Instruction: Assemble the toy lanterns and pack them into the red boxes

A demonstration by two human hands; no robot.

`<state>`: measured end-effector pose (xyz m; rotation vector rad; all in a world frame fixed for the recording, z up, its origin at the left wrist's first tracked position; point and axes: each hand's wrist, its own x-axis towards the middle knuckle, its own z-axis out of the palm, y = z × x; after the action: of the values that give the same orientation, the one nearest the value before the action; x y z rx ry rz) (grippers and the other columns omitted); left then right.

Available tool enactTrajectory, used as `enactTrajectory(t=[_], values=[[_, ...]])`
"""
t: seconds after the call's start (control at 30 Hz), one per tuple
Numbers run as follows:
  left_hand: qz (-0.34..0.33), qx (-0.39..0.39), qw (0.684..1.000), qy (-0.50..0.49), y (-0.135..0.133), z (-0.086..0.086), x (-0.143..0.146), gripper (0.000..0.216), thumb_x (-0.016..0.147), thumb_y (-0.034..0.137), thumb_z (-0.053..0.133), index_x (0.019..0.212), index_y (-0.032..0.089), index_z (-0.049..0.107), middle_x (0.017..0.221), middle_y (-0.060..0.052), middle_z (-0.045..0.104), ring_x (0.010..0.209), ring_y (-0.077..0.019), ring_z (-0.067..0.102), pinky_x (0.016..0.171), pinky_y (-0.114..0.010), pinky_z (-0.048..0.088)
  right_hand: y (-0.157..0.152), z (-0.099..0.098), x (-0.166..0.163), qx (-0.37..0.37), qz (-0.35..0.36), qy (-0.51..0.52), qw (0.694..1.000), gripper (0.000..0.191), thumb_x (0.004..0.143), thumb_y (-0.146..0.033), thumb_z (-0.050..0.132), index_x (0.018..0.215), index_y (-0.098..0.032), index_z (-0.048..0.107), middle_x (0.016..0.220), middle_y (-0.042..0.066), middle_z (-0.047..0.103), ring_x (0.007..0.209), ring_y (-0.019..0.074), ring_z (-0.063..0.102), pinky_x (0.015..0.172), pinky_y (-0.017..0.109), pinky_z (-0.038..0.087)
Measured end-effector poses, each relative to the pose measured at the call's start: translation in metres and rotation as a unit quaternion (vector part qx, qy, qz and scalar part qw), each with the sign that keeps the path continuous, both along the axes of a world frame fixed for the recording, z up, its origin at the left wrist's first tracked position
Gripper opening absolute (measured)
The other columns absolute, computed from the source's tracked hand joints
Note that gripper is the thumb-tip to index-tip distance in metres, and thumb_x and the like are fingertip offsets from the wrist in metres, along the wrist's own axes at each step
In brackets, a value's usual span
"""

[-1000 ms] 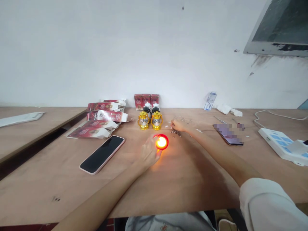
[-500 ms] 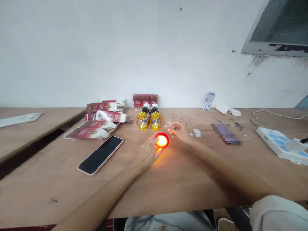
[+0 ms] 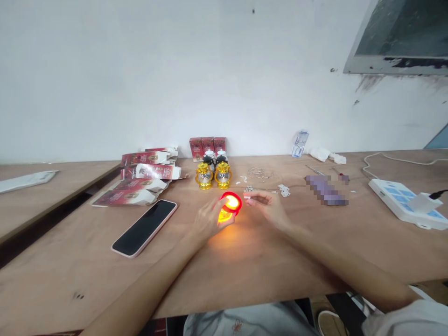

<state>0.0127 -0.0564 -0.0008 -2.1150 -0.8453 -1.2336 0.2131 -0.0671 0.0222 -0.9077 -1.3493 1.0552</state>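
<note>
My left hand (image 3: 207, 220) grips a small round red light (image 3: 231, 204) that glows orange, tilted up off the wooden table (image 3: 245, 261). My right hand (image 3: 268, 205) is right beside it, fingers pinched on a tiny white piece I cannot make out. Two gold toy lanterns (image 3: 213, 175) stand just behind, with small white and metal bits (image 3: 284, 190) scattered to the right.
A black phone in a pink case (image 3: 144, 227) lies left of my hands. Flattened red cartons (image 3: 140, 179) are stacked at the back left, and three upright red boxes (image 3: 207, 145) stand by the wall. A white power strip (image 3: 406, 205) sits far right.
My right hand has drawn back from the scattered bits toward the glowing light. My left hand has lifted and tilted the light off the table.
</note>
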Motion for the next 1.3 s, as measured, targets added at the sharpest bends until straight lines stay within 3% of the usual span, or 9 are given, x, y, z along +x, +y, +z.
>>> enactTrajectory(t=[0.27, 0.57, 0.7, 0.83, 1.07, 1.3], values=[[-0.005, 0.046, 0.998, 0.035, -0.007, 0.006, 0.001, 0.025, 0.081, 0.034, 0.055, 0.098, 0.016, 0.056, 0.077, -0.006, 0.068, 0.062, -0.0154, 0.065, 0.050, -0.021, 0.048, -0.014, -0.011, -0.004, 0.084, -0.036, -0.007, 0.996, 0.009, 0.073, -0.031, 0.069, 0.075, -0.023, 0.073, 0.067, 0.000, 0.069, 0.064, 0.0131, 0.062, 0.064, 0.027, 0.052], [-0.057, 0.072, 0.992, 0.082, -0.014, 0.016, 0.000, 0.026, 0.079, 0.033, 0.058, 0.098, 0.015, 0.055, 0.072, -0.006, 0.065, 0.057, -0.0147, 0.063, 0.050, -0.021, 0.048, -0.024, -0.004, -0.002, 0.243, -0.063, -0.111, 0.962, 0.009, 0.081, -0.023, 0.063, 0.078, -0.026, 0.071, 0.085, 0.002, 0.069, 0.080, 0.0152, 0.064, 0.074, 0.030, 0.051], [-0.078, 0.062, 0.990, 0.099, -0.016, 0.020, 0.002, 0.031, 0.075, 0.029, 0.060, 0.102, 0.015, 0.054, 0.067, -0.003, 0.061, 0.053, -0.0130, 0.058, 0.048, -0.020, 0.045, -0.027, -0.003, -0.004, 0.253, -0.053, -0.147, 0.955, 0.015, 0.087, -0.024, 0.055, 0.084, -0.026, 0.070, 0.090, 0.004, 0.068, 0.084, 0.0165, 0.064, 0.077, 0.032, 0.051], [-0.069, 0.104, 0.984, 0.127, -0.013, 0.021, 0.001, 0.029, 0.075, 0.031, 0.060, 0.101, 0.019, 0.056, 0.071, -0.004, 0.061, 0.055, -0.0129, 0.056, 0.050, -0.021, 0.043, -0.029, -0.002, -0.004, 0.251, -0.041, -0.149, 0.956, 0.015, 0.088, -0.021, 0.052, 0.085, -0.024, 0.066, 0.087, 0.004, 0.066, 0.084, 0.0161, 0.062, 0.075, 0.031, 0.050], [-0.054, 0.126, 0.979, 0.147, -0.008, 0.017, -0.001, 0.020, 0.079, 0.036, 0.060, 0.099, 0.034, 0.057, 0.086, -0.002, 0.064, 0.065, -0.0128, 0.057, 0.057, -0.024, 0.040, -0.034, 0.000, -0.001, 0.300, -0.063, -0.212, 0.928, 0.016, 0.090, -0.020, 0.047, 0.085, -0.023, 0.062, 0.083, 0.003, 0.062, 0.080, 0.0154, 0.060, 0.073, 0.030, 0.048], [-0.051, 0.128, 0.977, 0.161, -0.010, 0.024, 0.002, 0.022, 0.077, 0.035, 0.065, 0.098, 0.036, 0.058, 0.083, -0.002, 0.065, 0.066, -0.0130, 0.056, 0.056, -0.025, 0.035, -0.037, 0.000, -0.004, 0.318, -0.081, -0.226, 0.917, 0.015, 0.089, -0.018, 0.048, 0.085, -0.024, 0.060, 0.083, 0.003, 0.062, 0.080, 0.0160, 0.060, 0.072, 0.031, 0.049]])
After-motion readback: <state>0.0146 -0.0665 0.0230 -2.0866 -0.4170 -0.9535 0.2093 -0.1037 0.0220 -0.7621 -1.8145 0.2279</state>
